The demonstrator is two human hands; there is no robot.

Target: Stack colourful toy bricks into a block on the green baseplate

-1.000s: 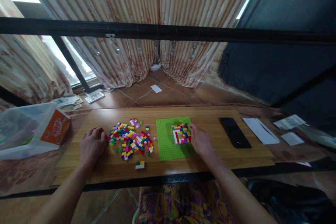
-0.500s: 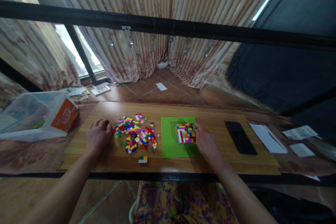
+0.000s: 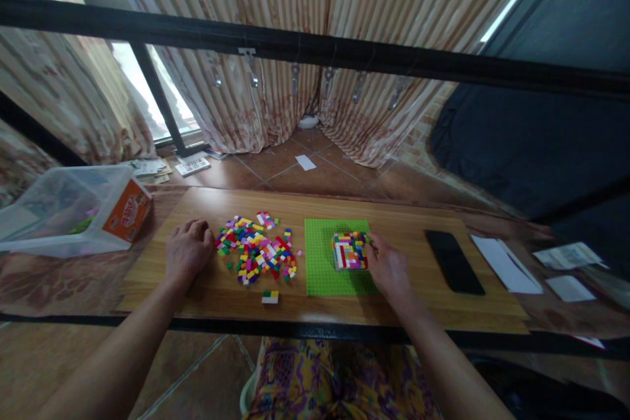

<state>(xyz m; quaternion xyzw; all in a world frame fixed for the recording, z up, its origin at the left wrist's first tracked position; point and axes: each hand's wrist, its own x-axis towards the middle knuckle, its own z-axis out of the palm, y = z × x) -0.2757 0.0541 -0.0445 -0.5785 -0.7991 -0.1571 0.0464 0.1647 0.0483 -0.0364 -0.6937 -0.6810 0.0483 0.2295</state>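
Note:
On a green studded baseplate (image 3: 317, 259) stands a squarish build of multicoloured toy bricks (image 3: 350, 252). My right hand (image 3: 388, 266) is at the right side of this build, thumb and fingers drawn together in a pinch at its far right corner. Whatever lies between those fingertips is too small to make out. My left hand (image 3: 189, 246) rests on the wooden board, its fingers loosely bent and nothing visible in it. Just right of it spreads a pile of loose toy bricks (image 3: 256, 249). Nearer to me lies a small joined brick piece (image 3: 270, 297) in green, yellow and white.
Right of the baseplate lie a black phone (image 3: 455, 262) and white paper (image 3: 506, 264). A clear plastic bin (image 3: 59, 190) with an orange label stands at the left. A black rail (image 3: 315, 46) with metal clips crosses in front, beyond the wooden board (image 3: 221, 200).
The whole view has shifted slightly as my head moved. My right hand stays at the brick build with little change, and my left hand rests in the same spot.

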